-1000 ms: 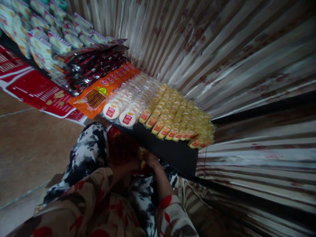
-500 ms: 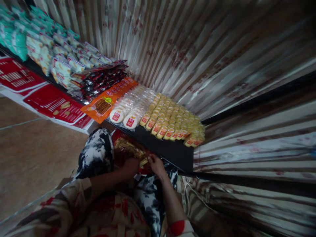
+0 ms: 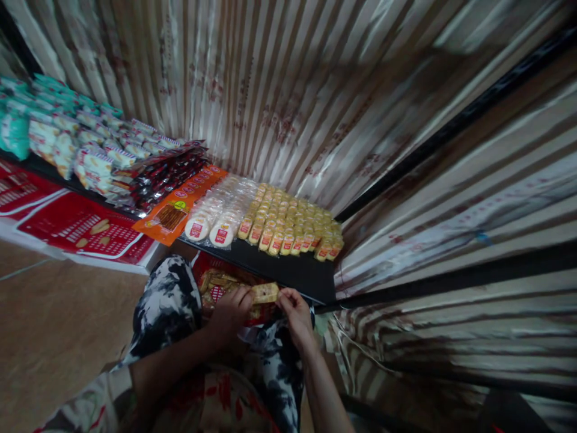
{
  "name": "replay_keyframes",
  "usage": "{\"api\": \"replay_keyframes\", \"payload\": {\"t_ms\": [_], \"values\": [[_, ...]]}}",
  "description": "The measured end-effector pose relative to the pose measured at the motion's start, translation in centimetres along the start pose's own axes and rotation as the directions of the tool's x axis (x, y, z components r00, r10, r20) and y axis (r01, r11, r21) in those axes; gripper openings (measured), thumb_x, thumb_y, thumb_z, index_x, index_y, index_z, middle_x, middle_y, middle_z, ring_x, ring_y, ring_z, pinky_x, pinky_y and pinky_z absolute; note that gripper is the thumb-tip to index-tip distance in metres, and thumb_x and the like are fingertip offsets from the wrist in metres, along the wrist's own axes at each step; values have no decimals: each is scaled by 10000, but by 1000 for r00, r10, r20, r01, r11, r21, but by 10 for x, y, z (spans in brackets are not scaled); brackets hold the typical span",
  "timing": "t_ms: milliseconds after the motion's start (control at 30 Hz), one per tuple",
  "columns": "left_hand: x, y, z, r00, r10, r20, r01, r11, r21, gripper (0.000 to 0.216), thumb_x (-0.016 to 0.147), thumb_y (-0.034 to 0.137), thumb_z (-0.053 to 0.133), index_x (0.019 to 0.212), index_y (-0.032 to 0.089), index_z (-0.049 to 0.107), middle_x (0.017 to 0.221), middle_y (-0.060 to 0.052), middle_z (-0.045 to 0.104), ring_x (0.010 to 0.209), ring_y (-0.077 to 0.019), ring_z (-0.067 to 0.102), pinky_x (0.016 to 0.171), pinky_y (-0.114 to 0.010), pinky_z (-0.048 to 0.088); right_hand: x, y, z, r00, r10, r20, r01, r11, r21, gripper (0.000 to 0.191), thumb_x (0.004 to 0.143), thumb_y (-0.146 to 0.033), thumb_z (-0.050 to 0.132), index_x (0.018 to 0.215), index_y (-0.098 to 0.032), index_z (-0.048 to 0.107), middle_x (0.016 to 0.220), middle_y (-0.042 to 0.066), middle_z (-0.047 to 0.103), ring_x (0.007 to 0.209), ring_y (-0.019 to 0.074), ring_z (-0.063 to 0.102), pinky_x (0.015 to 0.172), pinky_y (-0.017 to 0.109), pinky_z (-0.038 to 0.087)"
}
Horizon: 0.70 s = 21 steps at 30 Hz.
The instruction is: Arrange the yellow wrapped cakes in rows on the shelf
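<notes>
My left hand point(image 3: 232, 313) and my right hand point(image 3: 295, 310) together pinch a stack of small yellow snack packets point(image 3: 265, 293), one hand at each end. They hold it just above a red basket point(image 3: 211, 282) of similar packets that rests on my lap. Directly beyond is a black shelf point(image 3: 293, 270) with rows of the same yellow packets point(image 3: 291, 225) standing upright.
Left of the yellow rows lie clear packs of round white biscuits point(image 3: 216, 219), an orange packet point(image 3: 174, 210), dark red wrappers point(image 3: 166, 174) and white and teal packs point(image 3: 63, 138). Striped shiny curtains point(image 3: 315, 90) hang behind and to the right. Brown floor point(image 3: 54, 325) lies at the left.
Both hands have risen out of the basket with the stack of packets held between them. The camera has tilted up and to the right, so the shelf sits lower and further left.
</notes>
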<state>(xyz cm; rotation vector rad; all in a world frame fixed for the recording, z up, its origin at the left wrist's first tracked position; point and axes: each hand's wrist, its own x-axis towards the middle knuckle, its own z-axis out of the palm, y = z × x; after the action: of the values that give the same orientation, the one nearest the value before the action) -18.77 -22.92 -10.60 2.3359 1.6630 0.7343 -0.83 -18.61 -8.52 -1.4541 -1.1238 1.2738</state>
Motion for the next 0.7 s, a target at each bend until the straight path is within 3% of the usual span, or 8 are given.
{"api": "replay_keyframes", "payload": {"t_ms": [133,267,367,467,600,700], "values": [[18,4,-6,952,133,-276,-130,991,29,240,893,170,392,1038,144,581,1018,-90,624,926,-176,587,808,-285,489,-3,-3,-5,997,-10,-82,28,977,212,276,603,-388,723,726,-196,568,672,-40,560,619,97,507,618,215,431],[30,11,-16,892,244,-380,-241,969,57,268,897,154,365,1044,149,588,1022,-96,629,930,-171,601,803,-268,505,-4,-7,-12,989,-85,-120,117,948,294,257,632,-316,720,835,-218,596,728,-44,573,647,84,512,608,187,419],[38,17,-23,882,302,-361,-312,950,32,279,892,138,352,1046,140,584,1017,-104,624,951,-180,594,812,-277,510,-5,-9,-19,986,-115,-118,146,942,302,299,654,-311,704,925,-227,610,835,-16,617,747,111,551,681,214,444],[48,22,-30,902,316,-293,-348,936,-60,270,894,177,369,1066,160,577,1018,-100,613,964,-177,583,831,-287,505,-5,-7,-26,990,-99,-101,125,948,294,289,685,-342,680,944,-226,626,883,1,639,796,134,573,741,250,461],[70,29,-40,943,284,-176,-318,922,-219,256,885,224,405,1074,181,573,1008,-85,596,941,-158,576,825,-273,494,-9,-3,-36,996,-86,-37,93,951,294,346,706,-398,660,1001,-221,625,1025,40,638,924,186,588,840,323,467],[92,37,-47,961,277,-17,-270,920,-285,242,887,260,404,1003,180,601,938,-62,596,866,-141,581,780,-243,478,-13,-4,-42,1000,-22,-1,21,939,344,385,705,-417,664,1032,-218,625,1035,54,640,906,187,607,830,328,476]]}}
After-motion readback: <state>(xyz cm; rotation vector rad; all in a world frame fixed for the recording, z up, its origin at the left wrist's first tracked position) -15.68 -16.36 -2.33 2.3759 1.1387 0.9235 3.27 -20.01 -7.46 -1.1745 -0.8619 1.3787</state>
